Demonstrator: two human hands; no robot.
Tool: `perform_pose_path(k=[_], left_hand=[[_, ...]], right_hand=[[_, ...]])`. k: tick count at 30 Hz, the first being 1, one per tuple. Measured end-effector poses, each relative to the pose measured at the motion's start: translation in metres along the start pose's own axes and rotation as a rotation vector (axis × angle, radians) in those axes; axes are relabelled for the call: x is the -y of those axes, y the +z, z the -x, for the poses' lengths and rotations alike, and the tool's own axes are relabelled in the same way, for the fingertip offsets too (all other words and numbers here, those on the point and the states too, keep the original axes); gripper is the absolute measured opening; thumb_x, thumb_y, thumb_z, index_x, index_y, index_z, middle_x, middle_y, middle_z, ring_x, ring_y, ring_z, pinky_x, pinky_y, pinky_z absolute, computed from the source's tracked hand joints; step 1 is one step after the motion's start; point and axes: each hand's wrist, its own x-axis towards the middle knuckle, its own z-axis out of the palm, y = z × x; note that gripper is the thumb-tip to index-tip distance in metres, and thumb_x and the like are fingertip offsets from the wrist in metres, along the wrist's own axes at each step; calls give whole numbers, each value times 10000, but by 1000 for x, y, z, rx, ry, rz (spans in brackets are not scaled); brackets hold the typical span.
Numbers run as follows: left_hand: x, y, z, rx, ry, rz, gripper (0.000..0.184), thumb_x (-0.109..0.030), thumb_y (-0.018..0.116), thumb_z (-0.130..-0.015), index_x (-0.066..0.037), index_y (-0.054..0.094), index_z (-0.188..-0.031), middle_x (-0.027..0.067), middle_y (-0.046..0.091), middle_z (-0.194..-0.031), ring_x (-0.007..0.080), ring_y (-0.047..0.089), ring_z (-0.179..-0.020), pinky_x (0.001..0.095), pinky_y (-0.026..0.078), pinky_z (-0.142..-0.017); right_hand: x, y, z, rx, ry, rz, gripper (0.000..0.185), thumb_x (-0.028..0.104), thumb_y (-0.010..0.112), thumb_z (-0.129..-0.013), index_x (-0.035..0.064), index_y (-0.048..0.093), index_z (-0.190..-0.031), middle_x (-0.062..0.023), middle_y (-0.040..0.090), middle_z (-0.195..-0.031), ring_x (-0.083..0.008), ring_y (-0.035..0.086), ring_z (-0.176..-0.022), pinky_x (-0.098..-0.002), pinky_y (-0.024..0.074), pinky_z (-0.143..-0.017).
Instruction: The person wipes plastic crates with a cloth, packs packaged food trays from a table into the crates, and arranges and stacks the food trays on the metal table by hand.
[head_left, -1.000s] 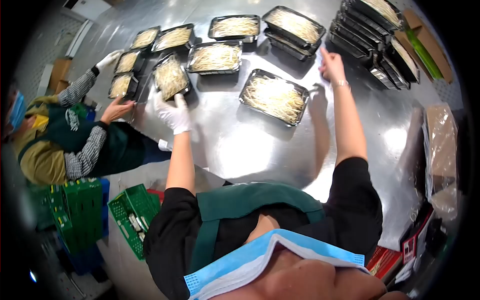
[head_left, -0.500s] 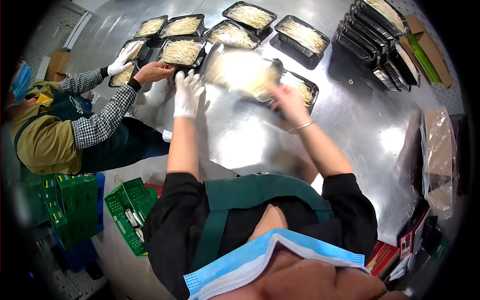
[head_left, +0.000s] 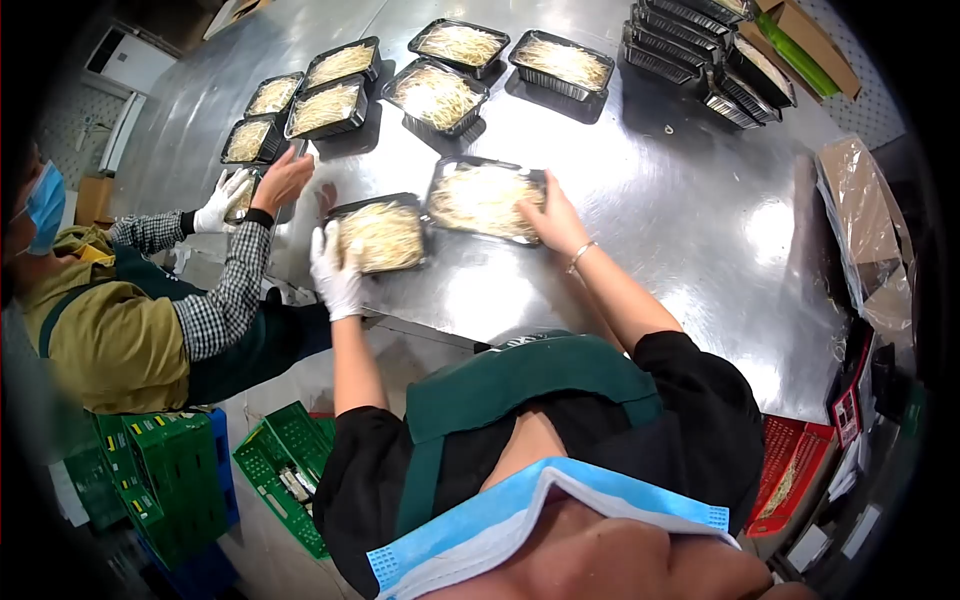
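Note:
My gloved left hand (head_left: 337,272) rests against the left side of a black tray of bean sprouts (head_left: 382,237), its fingers spread. My bare right hand (head_left: 553,215) grips the right edge of another sprout tray (head_left: 485,200), thumb over the top. The two trays lie side by side, close together. Beyond them stand a sprout tray (head_left: 435,97), one farther back (head_left: 460,44) and one to the right (head_left: 563,63).
A co-worker (head_left: 130,310) at the left has both hands near smaller-looking trays (head_left: 248,140). Stacked black trays (head_left: 675,40) stand at the back right of the metal table (head_left: 660,230). Green crates (head_left: 165,480) and a red crate (head_left: 790,470) are below.
My right hand has brought a tray left from the right side. My left hand has moved down to a tray's side. The co-worker's hands have shifted, and the view has turned slightly.

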Motion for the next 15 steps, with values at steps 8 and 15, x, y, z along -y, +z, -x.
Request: perform_pose_path(k=[8,15], left_hand=[[-69,-28,-19,218,348,-370,605,-366,585,-718,-77,396,-1215,237,256,-1293,416,265,-1165,454,212,-966],[-147,68,10,385,521,-567,775,-276,654,-571,-190,323,-1267,128,288,-1303,333,263,-1182,458,231,-937]], right_hand=[[-54,-61,-178,-884,160,206,693,233,642,-643,0,277,-1183,-227,333,-1130,-372,365,-1016,-411,323,-868],[-111,-42,-198,-592,208,-254,190,60,508,-705,-14,536,-877,-44,493,-562,-105,470,-446,-241,364,-383]])
